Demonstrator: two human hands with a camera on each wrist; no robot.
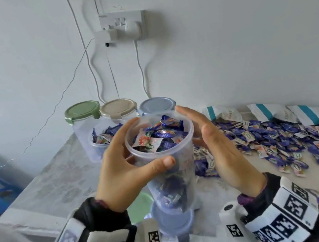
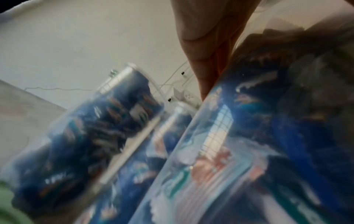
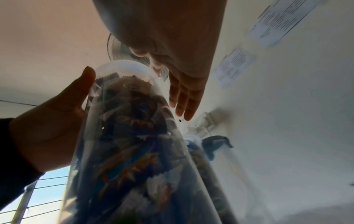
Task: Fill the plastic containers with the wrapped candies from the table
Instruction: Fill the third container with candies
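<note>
While the pale marbled worktop (image 1: 58,180) carries a wide scatter of blue and white wrapped candies (image 1: 284,138) on its right side, the tall clear plastic container (image 1: 168,161) stands upright near the front edge, filled to the rim with candies (no lid on it). Behind it stand three lidded clear containers, green (image 1: 82,111), beige (image 1: 118,107) and blue (image 1: 157,105). The left hand (image 1: 124,167) grips the open container, thumb across its front; the right hand (image 1: 218,149) is flat beside it, fingers straight
</note>
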